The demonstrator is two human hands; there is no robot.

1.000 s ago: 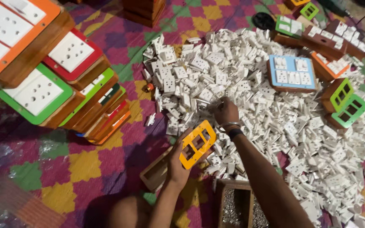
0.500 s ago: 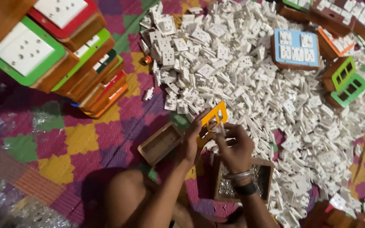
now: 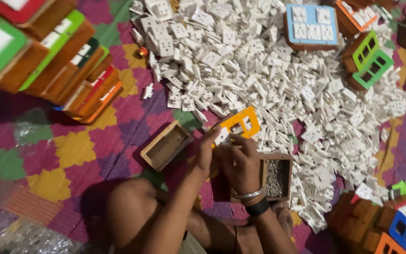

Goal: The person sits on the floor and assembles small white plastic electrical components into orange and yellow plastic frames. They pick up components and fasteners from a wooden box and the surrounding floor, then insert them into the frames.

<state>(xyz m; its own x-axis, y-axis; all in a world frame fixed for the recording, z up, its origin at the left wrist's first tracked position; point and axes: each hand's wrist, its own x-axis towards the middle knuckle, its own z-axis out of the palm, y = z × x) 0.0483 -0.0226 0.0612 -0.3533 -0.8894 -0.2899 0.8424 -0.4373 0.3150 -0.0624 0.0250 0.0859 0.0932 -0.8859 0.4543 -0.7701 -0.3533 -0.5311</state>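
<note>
My left hand (image 3: 206, 153) holds an orange plastic faceplate frame (image 3: 240, 124) with rectangular cut-outs, tilted up above the mat. My right hand (image 3: 240, 157), with a metal bangle and a dark band on the wrist, presses a small white socket module (image 3: 221, 136) against the frame's lower left opening. Both hands are close together, just in front of a huge heap of white socket modules (image 3: 278, 75). My bare knee (image 3: 132, 207) shows below the hands.
An empty wooden box (image 3: 166, 145) lies left of the hands; a wooden box of small screws (image 3: 276, 171) sits right of them. Stacked finished boards with coloured frames (image 3: 48, 56) stand upper left. A blue-framed board (image 3: 312, 24) and green frames (image 3: 370, 61) lie upper right, more boxes (image 3: 391, 221) lower right.
My right hand left the heap with a white module and came back to the orange frame. Both hands now work together at the frame; the view shifted down and right.
</note>
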